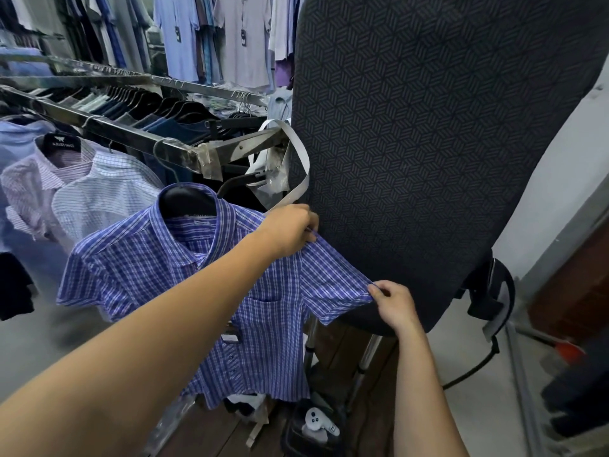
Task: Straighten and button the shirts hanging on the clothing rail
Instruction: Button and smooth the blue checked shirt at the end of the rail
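Observation:
A blue checked short-sleeved shirt (263,318) hangs on a black hanger (186,201) from the end of the metal clothing rail (138,140). My left hand (290,229) pinches the top of the shirt's right-side sleeve near the shoulder. My right hand (393,303) pinches the cuff edge of the same sleeve, and the sleeve is stretched flat between them. The front placket runs down under my left forearm, with a tag hanging on it; its upper part is hidden.
A tall dark patterned ironing board (428,143) stands upright just right of the shirt. More shirts (99,192) hang to the left on the rail, others on a back wall (230,37). A white controller (318,422) lies in a bag on the floor.

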A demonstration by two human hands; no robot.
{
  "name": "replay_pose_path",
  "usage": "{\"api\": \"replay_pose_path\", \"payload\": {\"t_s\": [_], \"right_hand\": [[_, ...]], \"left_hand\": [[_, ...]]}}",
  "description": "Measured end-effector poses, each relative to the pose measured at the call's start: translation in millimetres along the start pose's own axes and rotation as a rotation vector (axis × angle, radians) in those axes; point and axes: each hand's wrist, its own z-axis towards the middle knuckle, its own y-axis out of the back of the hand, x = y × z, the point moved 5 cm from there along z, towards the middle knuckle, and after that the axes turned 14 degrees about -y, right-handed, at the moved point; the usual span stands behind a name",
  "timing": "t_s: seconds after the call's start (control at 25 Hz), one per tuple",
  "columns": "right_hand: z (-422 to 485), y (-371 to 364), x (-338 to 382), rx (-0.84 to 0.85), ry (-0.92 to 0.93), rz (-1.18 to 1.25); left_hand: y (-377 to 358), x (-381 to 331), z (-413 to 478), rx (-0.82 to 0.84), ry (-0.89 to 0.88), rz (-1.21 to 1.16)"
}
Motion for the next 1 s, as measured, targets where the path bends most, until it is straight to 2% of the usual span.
{"api": "replay_pose_path", "payload": {"t_s": [0.12,0.2,0.36,0.52,0.64,0.76,0.8,0.88,1.0], "right_hand": [[-4,0,3,0.086,0.017,-0.074],[-8,1,6,0.128,-0.008,-0.094],[-3,-1,9,0.149,-0.036,-0.158],[-1,-7,5,0.214,-0.065,-0.202],[-5,-9,6,0.27,-0.066,-0.252],[-7,-6,7,0.269,-0.051,-0.279],[-8,-4,9,0.257,-0.038,-0.295],[-7,-1,11,0.237,-0.015,-0.321],[-10,2,15,0.257,-0.017,-0.378]], "left_hand": [[-2,-24,-15,-0.299,0.034,0.125],[-15,-39,-29,-0.408,0.085,0.074],[-63,-40,-59,-0.398,0.313,-0.315],[-123,-35,-95,-0.404,0.616,-0.556],[-183,-36,-111,-0.235,0.864,-0.799],[-222,-51,-117,-0.035,1.107,-1.248],[-227,-56,-117,-0.03,1.156,-1.387],[-226,-62,-113,-0.124,1.187,-1.605],[-228,-69,-107,-0.212,1.209,-1.76]]}}
